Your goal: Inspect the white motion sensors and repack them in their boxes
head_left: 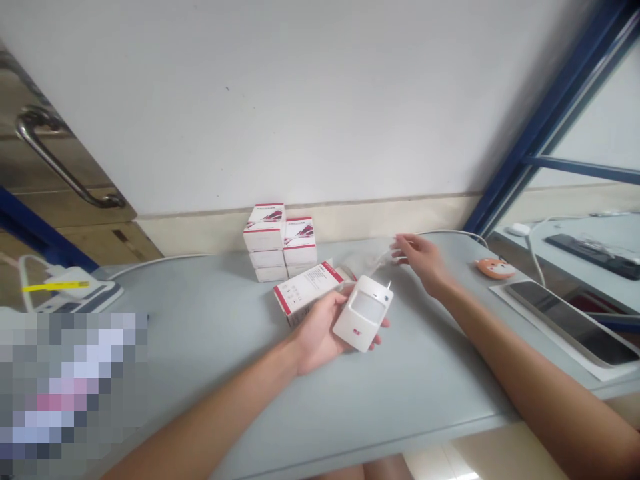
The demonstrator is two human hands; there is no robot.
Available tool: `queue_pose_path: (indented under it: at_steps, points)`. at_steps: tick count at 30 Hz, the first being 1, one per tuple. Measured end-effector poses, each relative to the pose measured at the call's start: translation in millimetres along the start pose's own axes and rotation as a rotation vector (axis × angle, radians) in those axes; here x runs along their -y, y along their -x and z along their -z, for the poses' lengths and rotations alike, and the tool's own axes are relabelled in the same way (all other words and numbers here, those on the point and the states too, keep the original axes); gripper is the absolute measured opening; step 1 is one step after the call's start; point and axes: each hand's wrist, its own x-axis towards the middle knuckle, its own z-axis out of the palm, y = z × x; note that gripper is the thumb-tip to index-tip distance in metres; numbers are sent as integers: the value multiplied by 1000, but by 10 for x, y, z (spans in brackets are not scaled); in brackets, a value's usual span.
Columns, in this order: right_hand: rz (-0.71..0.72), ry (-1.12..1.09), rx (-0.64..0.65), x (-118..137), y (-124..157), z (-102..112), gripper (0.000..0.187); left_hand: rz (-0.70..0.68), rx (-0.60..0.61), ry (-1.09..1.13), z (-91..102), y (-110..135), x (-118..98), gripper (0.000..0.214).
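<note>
My left hand point(323, 327) is wrapped around a white motion sensor point(363, 313), holding it tilted above the table with its curved window facing up. A short metal antenna sticks out of the sensor's top edge. Beyond it, my right hand point(420, 260) has its fingers curled at the end of a crumpled clear plastic bag point(373, 260). Blur makes the fingertips' grip on the bag hard to see. Just left of the sensor lies a white and red box point(310, 287), partly hidden by my left hand.
Several white and red boxes point(270, 240) are stacked near the wall. On the right of the grey table point(225, 373) are an orange animal-faced object point(495, 268) and a dark phone-like slab point(570, 320) on a white sheet. A power strip point(80, 293) with cables stands at the left.
</note>
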Motion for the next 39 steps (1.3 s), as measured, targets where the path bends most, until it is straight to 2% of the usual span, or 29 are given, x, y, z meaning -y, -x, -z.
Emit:
queue_pose_path:
  at_steps: [5,8,11,13,15,18,20,22,24,29,32,36,39]
  points:
    - [26,-6,22,-18,24,-39,52,9,14,28,34,10,16,52]
    - [134,160,-49,2,47,-63,54,-4,12,52,56,8,27,52]
    - [267,293,-150,72,84,-84,42,-31,4,76,74,-2,44,51]
    - [312,298,-145,167,135,-81,31,-63,-11,96,79,-6,56,51]
    - [300,249,-9,292,216,-64,28,-88,-19,114,74,-4,62,53]
    - [170,142,382,467,358,-50,36,-101,-41,135,50,10,53,56]
    - [61,127,572,536,437,-66,41,-119,-66,144,27,21,40,56]
    - [-9,149,661,556,490,-102,46,-137,-88,142,4,27,30,55]
    - [-36,141,682,535,520,-149,50,-144,-99,133,-15,29,25,54]
    - [-44,95,574,422,537,-252,52,-147,-108,101,-43,14,24,50]
    - [-47,29,442,387,491,-255,53,-142,-105,58,-50,5,28,48]
    - [-26,-207,206,400,305,-121,50,-68,-30,-34,-52,6,38,50]
    - [17,-351,108,416,135,43,49,19,-1,-81,-51,13,23,51]
